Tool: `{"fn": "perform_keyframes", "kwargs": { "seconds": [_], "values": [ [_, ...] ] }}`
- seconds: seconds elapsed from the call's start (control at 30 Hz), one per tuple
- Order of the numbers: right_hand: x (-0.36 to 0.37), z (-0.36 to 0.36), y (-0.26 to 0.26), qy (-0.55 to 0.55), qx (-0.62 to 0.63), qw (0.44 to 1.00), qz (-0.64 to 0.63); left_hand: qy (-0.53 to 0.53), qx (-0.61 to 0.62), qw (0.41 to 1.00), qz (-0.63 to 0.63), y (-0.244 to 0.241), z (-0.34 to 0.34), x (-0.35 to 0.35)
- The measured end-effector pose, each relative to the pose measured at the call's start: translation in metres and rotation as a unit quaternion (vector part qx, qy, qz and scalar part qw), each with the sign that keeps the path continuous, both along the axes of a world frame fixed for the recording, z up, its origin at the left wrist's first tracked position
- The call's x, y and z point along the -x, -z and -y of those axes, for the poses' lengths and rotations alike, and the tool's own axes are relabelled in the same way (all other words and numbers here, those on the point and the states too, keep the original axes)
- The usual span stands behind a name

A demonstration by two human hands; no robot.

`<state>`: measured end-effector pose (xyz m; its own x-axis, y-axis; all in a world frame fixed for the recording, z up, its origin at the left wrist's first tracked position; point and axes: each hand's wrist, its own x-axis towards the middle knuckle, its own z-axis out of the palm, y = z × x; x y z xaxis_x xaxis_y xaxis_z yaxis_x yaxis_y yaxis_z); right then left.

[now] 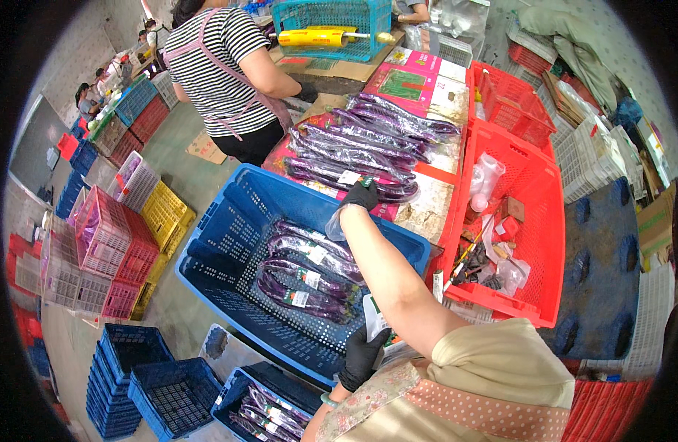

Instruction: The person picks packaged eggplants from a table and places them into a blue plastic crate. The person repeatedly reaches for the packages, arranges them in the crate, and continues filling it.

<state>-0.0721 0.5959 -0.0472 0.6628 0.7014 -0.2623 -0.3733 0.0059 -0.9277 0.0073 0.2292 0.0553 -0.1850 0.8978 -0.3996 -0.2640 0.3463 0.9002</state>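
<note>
My right hand (pixel 361 197), in a black glove, reaches over the blue crate (pixel 206 221). Its fingertips touch a green and white label (pixel 348 177) on the nearest bagged eggplants (pixel 322 170); whether they pinch or press it is unclear. Several more clear bags of long purple eggplants (pixel 361 145) lie beyond on the cardboard-covered table. Near my body, my black-gloved left hand (pixel 363 356) holds printed labels (pixel 375 317), partly hidden by my right forearm. Inside the blue crate, labelled eggplant packs (pixel 306 295) lie side by side at the right.
A red crate (pixel 515 221) on the right holds plastic bags and small tools. A co-worker in a striped shirt (pixel 223 72) stands across at the table. Yellow film rolls (pixel 311 37) rest by a teal crate (pixel 366 16). Blue crates (pixel 173 395) stand at lower left, one holding eggplants (pixel 270 414).
</note>
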Motion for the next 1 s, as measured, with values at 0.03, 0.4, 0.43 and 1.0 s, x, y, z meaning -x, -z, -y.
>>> {"fn": "perform_keyframes", "kwargs": {
  "seconds": [0.03,0.4,0.43,1.0],
  "values": [
    [-0.001,0.003,-0.004,-0.018,0.032,0.997,0.064,0.006,0.003,1.000,-0.003,0.000,0.001,0.001],
    [-0.024,0.045,-0.066,-0.188,0.190,0.876,0.401,0.019,-0.027,0.999,-0.015,-0.003,0.009,0.005],
    [-0.029,0.046,-0.068,-0.215,0.207,0.856,0.423,0.014,-0.033,0.999,-0.008,-0.003,0.010,0.003],
    [-0.087,0.017,-0.124,-0.256,-0.081,0.664,0.698,-0.009,-0.069,0.997,-0.020,0.022,0.013,0.000]
  ]
}}
